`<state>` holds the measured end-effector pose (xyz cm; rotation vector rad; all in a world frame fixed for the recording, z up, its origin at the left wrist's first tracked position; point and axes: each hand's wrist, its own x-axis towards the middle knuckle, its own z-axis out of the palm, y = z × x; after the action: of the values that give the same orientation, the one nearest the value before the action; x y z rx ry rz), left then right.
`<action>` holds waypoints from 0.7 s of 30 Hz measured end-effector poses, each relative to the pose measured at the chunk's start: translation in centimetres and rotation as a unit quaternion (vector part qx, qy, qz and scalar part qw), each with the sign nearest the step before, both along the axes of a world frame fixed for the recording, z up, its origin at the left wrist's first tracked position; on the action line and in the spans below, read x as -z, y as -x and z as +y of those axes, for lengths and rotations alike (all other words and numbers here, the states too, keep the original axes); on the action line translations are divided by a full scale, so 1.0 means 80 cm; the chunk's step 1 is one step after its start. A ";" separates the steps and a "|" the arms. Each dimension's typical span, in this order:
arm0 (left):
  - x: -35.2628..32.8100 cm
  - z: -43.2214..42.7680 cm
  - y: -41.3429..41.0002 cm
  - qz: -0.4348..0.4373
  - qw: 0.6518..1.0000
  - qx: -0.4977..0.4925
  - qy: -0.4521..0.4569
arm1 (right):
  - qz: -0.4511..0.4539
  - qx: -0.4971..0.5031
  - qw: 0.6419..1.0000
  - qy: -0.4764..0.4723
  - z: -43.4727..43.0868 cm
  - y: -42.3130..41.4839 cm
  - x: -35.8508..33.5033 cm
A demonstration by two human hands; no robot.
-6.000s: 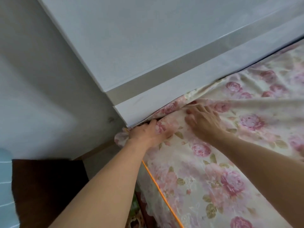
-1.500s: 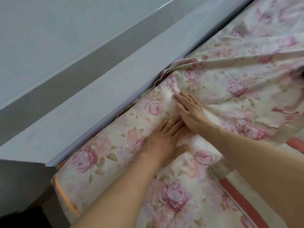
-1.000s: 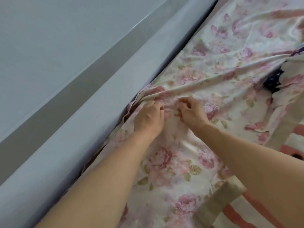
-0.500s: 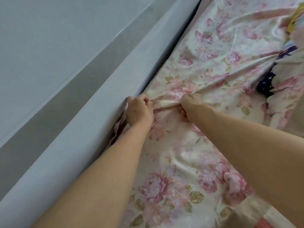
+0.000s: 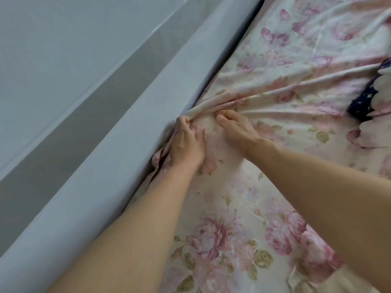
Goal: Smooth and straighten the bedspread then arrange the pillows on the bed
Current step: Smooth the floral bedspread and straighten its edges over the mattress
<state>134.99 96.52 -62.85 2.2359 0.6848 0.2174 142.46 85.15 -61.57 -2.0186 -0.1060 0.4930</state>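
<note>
Fingers [image 5: 183, 125] of the left hand [image 5: 186, 144] curl tight around a bunched fold of the cream, rose-printed cotton bedspread [image 5: 264, 98], pinching it at the bed's edge; fingers of the right hand [image 5: 234, 127] are bent down against the cloth just at three o'clock of the left, though whether they grip it or only press cannot be told. Going by size: the pale grey, smooth panelled headboard [image 5: 88, 115] fills the frame from seven to twelve o'clock; the bedspread covers the bed from one to six o'clock, with creases fanning from the pinched fold toward two o'clock; both bare forearms reach in from six and four o'clock; a small dark navy, white-dotted piece of fabric [image 5: 364, 100] lies at three o'clock, half under rumpled floral cloth.
</note>
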 end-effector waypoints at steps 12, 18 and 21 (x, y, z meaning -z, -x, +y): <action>0.008 0.037 0.045 0.181 0.975 0.112 -0.059 | -0.074 -0.086 0.980 0.166 0.011 0.016 0.010; 0.010 0.012 0.135 0.075 0.979 0.063 -0.181 | -0.138 -0.176 0.929 0.296 0.035 0.078 0.006; 0.006 0.043 0.137 0.205 0.977 0.058 -0.021 | -0.227 -0.265 0.877 0.332 0.043 0.109 0.016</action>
<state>124.00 99.98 -63.34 2.3755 0.7639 -0.3010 133.71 88.61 -62.83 -2.7650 -0.9064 0.4070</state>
